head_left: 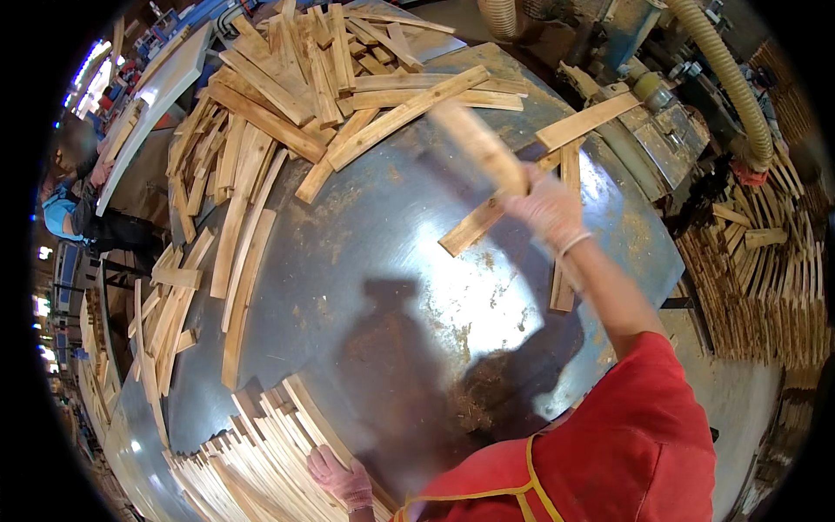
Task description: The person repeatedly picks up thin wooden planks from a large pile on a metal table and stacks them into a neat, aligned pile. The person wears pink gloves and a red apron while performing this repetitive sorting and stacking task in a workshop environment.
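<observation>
My right hand [552, 207], in a pale glove with a light cuff, is raised over the metal table [348, 252]. Its fingers grip one end of a wooden board [477, 146], which is smeared by motion. Beneath that hand lie several loose wooden slats, one slanting [470, 228] and one nearly upright in view [564, 283]. At the near left, my left hand [339, 478], gloved too, lies with its fingers stretched out over a row of slats [252, 457] standing side by side. A longer slat [317, 419] is at the right side of this row.
A large jumbled heap of boards [287, 78] covers the table's far left. A machine [665, 130] with a ribbed hose [731, 78] stands at the far right, a board [587, 122] near it. Stacked slats [757, 287] rise on the right. Another person [65, 213] is at the far left.
</observation>
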Demonstrator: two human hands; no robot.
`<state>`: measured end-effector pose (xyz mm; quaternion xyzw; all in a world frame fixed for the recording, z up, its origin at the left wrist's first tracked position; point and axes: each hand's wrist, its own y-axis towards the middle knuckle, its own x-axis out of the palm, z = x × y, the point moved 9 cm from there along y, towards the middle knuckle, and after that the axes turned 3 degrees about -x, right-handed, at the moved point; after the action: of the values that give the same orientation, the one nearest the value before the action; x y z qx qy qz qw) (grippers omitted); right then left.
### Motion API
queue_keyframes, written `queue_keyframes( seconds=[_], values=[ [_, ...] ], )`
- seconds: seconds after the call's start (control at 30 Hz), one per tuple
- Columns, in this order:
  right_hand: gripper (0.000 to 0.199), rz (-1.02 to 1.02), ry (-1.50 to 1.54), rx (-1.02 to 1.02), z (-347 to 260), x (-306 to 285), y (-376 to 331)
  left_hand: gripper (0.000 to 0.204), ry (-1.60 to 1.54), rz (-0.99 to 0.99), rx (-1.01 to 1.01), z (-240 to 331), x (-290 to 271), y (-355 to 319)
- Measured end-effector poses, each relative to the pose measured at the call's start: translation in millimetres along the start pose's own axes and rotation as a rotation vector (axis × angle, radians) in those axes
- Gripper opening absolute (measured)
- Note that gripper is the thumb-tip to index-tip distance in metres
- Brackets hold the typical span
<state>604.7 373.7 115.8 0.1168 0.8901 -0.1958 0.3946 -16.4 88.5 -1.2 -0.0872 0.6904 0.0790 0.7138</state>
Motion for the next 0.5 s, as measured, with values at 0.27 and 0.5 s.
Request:
queue_keyframes(
  seconds=[0.27,0.5],
  values=[
    [0.089,0.1,-0.389,0.366,219,28,-27,0.067,0.032,-0.004,0.202,-13,-4,-28],
    [0.1,-0.111,0.075,0.173,101,77,-175,0.046,0.08,-0.021,0.304,44,-56,-7]
  ],
)
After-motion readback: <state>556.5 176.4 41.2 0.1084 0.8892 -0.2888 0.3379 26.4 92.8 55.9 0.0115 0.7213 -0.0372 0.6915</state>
